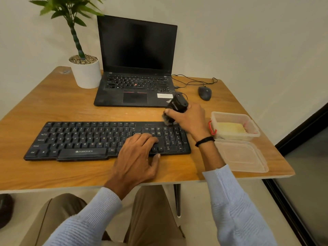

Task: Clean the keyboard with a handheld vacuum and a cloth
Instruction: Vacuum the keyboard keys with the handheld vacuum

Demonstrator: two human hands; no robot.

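Your left hand (pixel 136 157) lies flat on the right part of the keyboard (pixel 79 139), fingers nearly straight on the keys, thumb at its front edge; your right hand (pixel 190 119) curls its fingers round the handheld vacuum (pixel 177 103), its blurred brush tip at the keyboard's far right corner; the yellow cloth (pixel 230 128) sits in the open container (pixel 230 114) beside it.

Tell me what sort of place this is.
Probably an office or home desk workspace: an open laptop, a wired mouse and a black keyboard sit on a wooden table, with a potted plant by the wall.
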